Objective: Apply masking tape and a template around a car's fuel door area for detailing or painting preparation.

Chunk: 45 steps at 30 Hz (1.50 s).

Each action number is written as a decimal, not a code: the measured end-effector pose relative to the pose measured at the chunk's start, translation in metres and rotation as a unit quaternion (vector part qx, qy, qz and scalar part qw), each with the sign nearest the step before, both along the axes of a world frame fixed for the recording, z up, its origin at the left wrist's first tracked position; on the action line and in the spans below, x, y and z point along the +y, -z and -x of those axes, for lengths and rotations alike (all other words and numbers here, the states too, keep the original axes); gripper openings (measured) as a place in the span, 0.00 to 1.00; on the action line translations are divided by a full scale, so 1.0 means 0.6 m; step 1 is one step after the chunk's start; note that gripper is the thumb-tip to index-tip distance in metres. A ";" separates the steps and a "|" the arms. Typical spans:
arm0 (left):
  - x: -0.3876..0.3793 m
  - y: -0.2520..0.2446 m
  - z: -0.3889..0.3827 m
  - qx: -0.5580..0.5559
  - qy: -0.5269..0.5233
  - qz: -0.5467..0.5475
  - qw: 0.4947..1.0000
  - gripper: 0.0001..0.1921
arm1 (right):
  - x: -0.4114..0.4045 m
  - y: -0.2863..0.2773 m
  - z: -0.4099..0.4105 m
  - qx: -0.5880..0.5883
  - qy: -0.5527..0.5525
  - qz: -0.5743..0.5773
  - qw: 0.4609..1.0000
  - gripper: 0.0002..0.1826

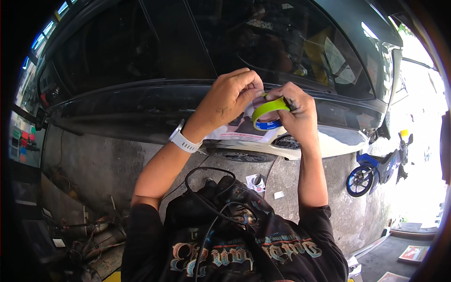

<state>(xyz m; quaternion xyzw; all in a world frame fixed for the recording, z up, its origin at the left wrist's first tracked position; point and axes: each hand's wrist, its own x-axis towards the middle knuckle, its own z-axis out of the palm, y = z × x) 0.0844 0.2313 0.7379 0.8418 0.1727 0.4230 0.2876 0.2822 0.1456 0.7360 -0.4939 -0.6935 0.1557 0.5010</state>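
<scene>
My right hand (297, 109) grips a roll of lime-green masking tape (261, 112) by its right side; the roll's inner core is blue. At the roll's upper left, my left hand (234, 93) has its thumb and forefinger pinched together at a bit of green tape. A white watch band is on my left wrist. Both hands are in front of the dark side window (246, 46) of a dark car. Below them, printed paper sheeting (239, 132) lies against the car's side, partly hidden by my left hand and the roll.
A car wheel (243, 155) shows beneath the pale lower bodywork (327, 141). Papers (256, 183) lie on the concrete floor (116, 158). A black cable (208, 202) loops before my shirt. A blue motorcycle (380, 165) stands at right; pipes and wires clutter the lower left.
</scene>
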 end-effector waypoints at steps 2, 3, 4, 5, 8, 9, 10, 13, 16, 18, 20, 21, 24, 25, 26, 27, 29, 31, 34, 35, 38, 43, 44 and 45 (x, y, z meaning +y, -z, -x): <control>0.014 -0.012 0.004 0.028 0.003 0.029 0.999 0.21 | 0.015 0.002 -0.025 0.022 0.021 -0.021 0.999 0.16; 0.018 -0.017 0.009 0.025 0.005 0.025 0.999 0.21 | 0.021 0.002 -0.039 0.045 0.040 -0.041 0.997 0.15; 0.022 -0.023 0.015 0.016 -0.032 0.008 0.999 0.28 | 0.022 -0.003 -0.050 0.103 0.056 -0.025 0.993 0.10; 0.026 -0.030 0.022 0.006 -0.069 -0.009 0.998 0.34 | 0.027 -0.002 -0.063 0.176 0.065 -0.017 0.982 0.08; 0.025 -0.048 0.043 -0.021 -0.305 -0.266 0.914 0.41 | 0.043 0.000 -0.091 0.308 0.137 -0.025 0.941 0.06; 0.024 -0.051 0.049 -0.054 -0.333 -0.285 0.897 0.39 | 0.059 0.007 -0.090 0.308 0.136 -0.032 0.941 0.06; 0.014 -0.047 0.040 -0.090 -0.332 -0.263 0.902 0.36 | 0.072 0.014 -0.094 0.403 0.122 -0.065 0.905 0.03; 0.010 -0.025 -0.001 -0.062 -0.248 -0.256 0.932 0.27 | 0.121 0.032 -0.090 0.596 0.060 -0.114 0.793 0.05; 0.030 -0.006 -0.068 -0.078 -0.162 -0.191 0.965 0.23 | 0.179 0.058 -0.064 0.702 0.123 -0.102 0.693 0.04; 0.062 0.006 -0.098 -0.064 -0.146 -0.169 0.973 0.22 | 0.196 0.067 -0.032 0.734 0.153 -0.053 0.659 0.05; 0.093 0.007 -0.115 -0.038 -0.161 -0.213 0.963 0.21 | 0.209 0.076 -0.010 0.767 0.129 -0.052 0.626 0.07; 0.105 0.006 -0.121 -0.009 -0.177 -0.252 0.951 0.21 | 0.213 0.080 -0.001 0.785 0.107 -0.052 0.608 0.07; 0.131 0.011 -0.127 0.015 -0.204 -0.298 0.932 0.22 | 0.224 0.093 0.027 0.794 0.103 -0.031 0.598 0.06; 0.138 0.012 -0.127 0.031 -0.222 -0.322 0.920 0.22 | 0.222 0.096 0.033 0.795 0.123 -0.021 0.594 0.06; 0.148 0.012 -0.125 0.036 -0.224 -0.347 0.910 0.23 | 0.211 0.101 0.033 0.780 0.116 -0.012 0.615 0.06; 0.155 0.013 -0.119 0.036 -0.221 -0.345 0.911 0.23 | 0.201 0.113 0.030 0.779 0.119 -0.013 0.615 0.06; 0.163 0.010 -0.113 0.045 -0.214 -0.383 0.898 0.24 | 0.173 0.137 0.012 0.703 0.118 0.018 0.701 0.07; 0.175 0.006 -0.113 0.048 -0.207 -0.391 0.896 0.24 | 0.137 0.158 -0.004 0.644 0.162 -0.002 0.747 0.08; 0.198 -0.004 -0.116 0.070 -0.205 -0.465 0.858 0.21 | 0.082 0.193 -0.029 0.572 0.207 0.000 0.793 0.09; 0.205 -0.007 -0.114 0.070 -0.202 -0.464 0.860 0.21 | 0.067 0.191 -0.030 0.561 0.211 0.007 0.800 0.09; 0.218 -0.013 -0.114 0.074 -0.205 -0.497 0.840 0.20 | 0.007 0.193 -0.052 0.503 0.206 0.039 0.838 0.07; 0.211 0.010 -0.135 0.042 -0.226 -0.470 0.852 0.20 | -0.025 0.195 -0.062 0.481 0.199 0.017 0.854 0.05; 0.210 0.010 -0.140 0.041 -0.227 -0.460 0.858 0.20 | -0.027 0.191 -0.069 0.479 0.194 0.017 0.856 0.05; 0.209 0.009 -0.143 0.039 -0.230 -0.462 0.856 0.20 | -0.027 0.185 -0.072 0.451 0.195 0.014 0.871 0.05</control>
